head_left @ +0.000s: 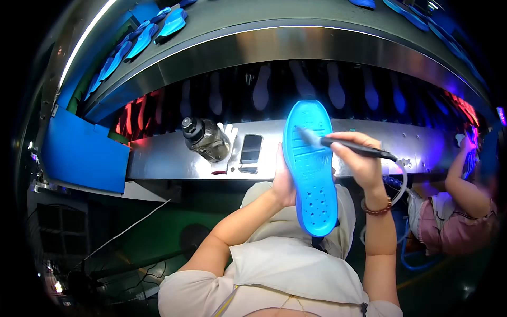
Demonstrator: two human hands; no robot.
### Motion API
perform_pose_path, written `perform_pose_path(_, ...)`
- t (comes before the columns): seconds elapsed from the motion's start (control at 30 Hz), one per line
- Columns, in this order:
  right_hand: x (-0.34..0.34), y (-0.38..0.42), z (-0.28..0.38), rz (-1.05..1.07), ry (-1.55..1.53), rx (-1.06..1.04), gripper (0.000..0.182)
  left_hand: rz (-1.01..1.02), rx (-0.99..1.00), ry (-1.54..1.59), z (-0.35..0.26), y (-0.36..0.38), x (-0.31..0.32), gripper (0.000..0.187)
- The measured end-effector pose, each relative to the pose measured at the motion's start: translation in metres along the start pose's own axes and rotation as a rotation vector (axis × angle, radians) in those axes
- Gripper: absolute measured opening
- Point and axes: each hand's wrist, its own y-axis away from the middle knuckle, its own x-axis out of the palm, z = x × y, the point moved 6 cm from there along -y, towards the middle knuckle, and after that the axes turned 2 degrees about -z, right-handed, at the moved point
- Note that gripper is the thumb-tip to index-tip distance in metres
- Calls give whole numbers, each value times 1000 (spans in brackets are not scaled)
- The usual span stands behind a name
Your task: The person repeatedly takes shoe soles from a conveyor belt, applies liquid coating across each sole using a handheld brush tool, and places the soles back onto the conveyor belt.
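A bright blue shoe sole (315,177) is held up over my lap, its grooved, raised-rim face toward me and its end with small holes lowest. My left hand (284,184) grips it from the left edge, with some fingers hidden behind it. In my right hand (364,166) is a black-handled brush (351,146), pinched like a pen. Its pale bristles lie over the upper grooved part of the sole, slightly blurred. From the handle's rear end a clear hose (405,179) curves down past my wrist.
On the metal ledge (169,161) stand a dark bottle (207,140) and a phone-like dark rectangle (251,149), with a white glove (228,142) beside the bottle. Above runs a belt (253,13) carrying blue soles (173,22). At right, another person's arm (465,179) reaches toward the ledge.
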Motion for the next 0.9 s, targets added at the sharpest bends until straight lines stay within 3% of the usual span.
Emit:
perform_pose_path(0.03, 3, -1, -5, 23, 35, 39, 16, 2, -5, 8, 4, -2, 5, 95)
perform_pose_path(0.1, 20, 12, -11, 209, -6, 47, 16, -206, 60, 76, -1, -4, 6, 92)
perform_pose_path(0.13, 23, 17, -4, 276, -67, -49, 16, -77, 86, 160, -5, -3, 8, 88)
perform_pose_path(0.17, 25, 21, 4, 339, -132, -142, 17, -225, 167, -78, -12, 2, 3, 87)
perform_pose_path(0.23, 16, 22, -5, 277, -421, 181, 17, -245, 181, -26, -14, 1, -2, 88)
perform_pose_path(0.27, 12, 16, -4, 217, -288, 193, 17, -118, 143, -73, -13, 0, 2, 90)
perform_pose_path(0.3, 8, 12, -5, 158, -152, 200, 17, -226, 175, -122, -16, -1, 2, 91)
perform_pose_path(0.33, 13, 16, -12, 208, -201, 216, 17, -230, 215, -127, -19, -2, -2, 92)
perform_pose_path(0.4, 22, 26, 5, 388, -105, -71, 18, -187, 310, -204, -31, 1, 3, 96)
perform_pose_path(0.43, 24, 29, 17, 452, -67, -203, 19, -62, 314, -72, -34, 0, 7, 100)
perform_pose_path(0.47, 21, 30, 17, 492, -152, -176, 20, -128, 379, -82, -39, 2, 4, 101)
perform_pose_path(0.5, 17, 30, 9, 417, -315, -53, 18, -196, 442, -91, -44, 4, 2, 103)
perform_pose_path(0.57, 8, 24, 4, 228, -5, -74, 16, -202, 492, -87, -50, 4, 11, 104)
perform_pose_path(0.6, 14, 27, 6, 313, -83, -96, 15, -197, 544, -94, -57, 4, 14, 105)
perform_pose_path(0.63, 24, 36, 32, 430, 66, -328, 16, -55, 580, -63, -68, 7, 20, 104)
perform_pose_path(0.7, 22, 42, 30, 505, -52, -294, 17, 41, 594, -50, -73, 9, 22, 100)
perform_pose_path(0.77, 8, 41, 11, 298, -197, -130, 19, -24, 596, -54, -76, 12, 20, 101)
perform_pose_path(0.83, 5, 41, 1, 244, -40, -80, 20, -85, 599, -52, -78, 11, 18, 101)
perform_pose_path(0.9, 14, 47, 8, 343, 1, -186, 24, -116, 631, -121, -84, 10, 19, 102)
